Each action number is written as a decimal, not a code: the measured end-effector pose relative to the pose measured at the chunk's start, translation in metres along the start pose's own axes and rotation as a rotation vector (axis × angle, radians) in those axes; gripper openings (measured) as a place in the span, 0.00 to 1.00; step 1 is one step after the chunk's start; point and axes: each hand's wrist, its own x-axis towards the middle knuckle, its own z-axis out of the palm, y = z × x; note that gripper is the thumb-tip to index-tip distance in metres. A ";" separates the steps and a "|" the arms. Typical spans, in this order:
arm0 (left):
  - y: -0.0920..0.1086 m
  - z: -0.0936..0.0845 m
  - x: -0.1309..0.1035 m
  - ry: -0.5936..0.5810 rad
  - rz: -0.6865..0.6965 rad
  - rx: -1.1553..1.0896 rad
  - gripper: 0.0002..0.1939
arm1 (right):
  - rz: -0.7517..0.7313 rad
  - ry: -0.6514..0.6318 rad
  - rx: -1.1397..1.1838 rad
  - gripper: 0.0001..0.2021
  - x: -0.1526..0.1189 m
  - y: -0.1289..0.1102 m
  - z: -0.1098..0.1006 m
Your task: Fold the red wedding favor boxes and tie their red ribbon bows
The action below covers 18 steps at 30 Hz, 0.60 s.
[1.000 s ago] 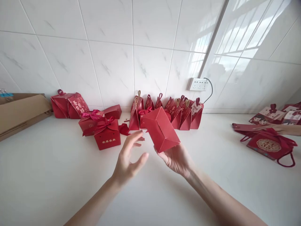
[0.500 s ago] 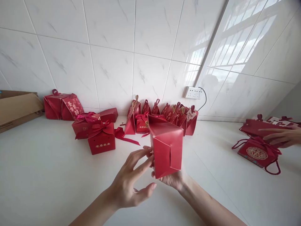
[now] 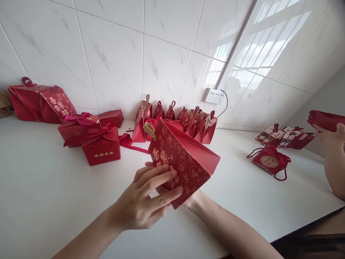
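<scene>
Red gift box (image 3: 190,162), folded card, one, held; head view. I am holding it above the worktop (image 3: 48,194), tilted, between both hands. Change: its printed panel is now turning toward the camera, and my left hand (image 3: 137,205) is spreading its fingers over the lettering. In my judgement, this is giving the box support on two sides and leaving the front open to inspection. State of grip, left: fingers are pressing on the panel. State of grip, right: the right hand (image 3: 192,200) is clasping the box from below and behind; the card is hiding most of its fingers.

Materials: stiff card is meeting in crisp creases; one plain side is slanting like a wedge, with a soft sheen. The patterned face is carrying pale gold characters. A tan loop (image 3: 149,130), seemingly ribbon, is standing out at the upper corner.

Surroundings: a bow-tied box (image 3: 101,153) is sitting to the left, a glossy ribbon tail (image 3: 134,145) trailing beside it. Looped boxes are lining the tiled wall (image 3: 113,64). To the right, a corded box (image 3: 266,160) is resting, and another person's hand (image 3: 334,138) is holding a red item (image 3: 327,120).
</scene>
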 end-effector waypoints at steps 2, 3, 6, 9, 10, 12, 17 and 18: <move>-0.001 0.002 -0.002 0.001 -0.034 -0.006 0.24 | 0.090 0.075 0.165 0.29 -0.002 -0.002 0.002; -0.002 0.004 -0.002 0.011 -0.082 -0.018 0.26 | 0.132 0.120 0.312 0.27 -0.004 -0.005 0.003; -0.001 0.007 -0.001 0.105 -0.373 -0.149 0.29 | 0.214 0.205 0.841 0.15 -0.009 -0.017 0.009; 0.001 0.008 0.004 0.242 -0.776 -0.404 0.25 | 0.387 0.290 1.196 0.18 -0.011 -0.027 0.021; 0.002 0.008 0.006 0.279 -0.883 -0.475 0.24 | 0.446 0.346 1.260 0.20 -0.011 -0.029 0.025; 0.002 0.006 0.009 0.328 -1.027 -0.561 0.22 | 0.518 0.476 1.330 0.21 -0.012 -0.030 0.034; -0.001 0.004 0.010 0.365 -1.099 -0.589 0.21 | 0.653 0.606 1.364 0.22 -0.012 -0.036 0.042; -0.001 0.004 0.010 0.372 -1.092 -0.575 0.21 | 0.665 0.610 1.369 0.22 -0.012 -0.038 0.041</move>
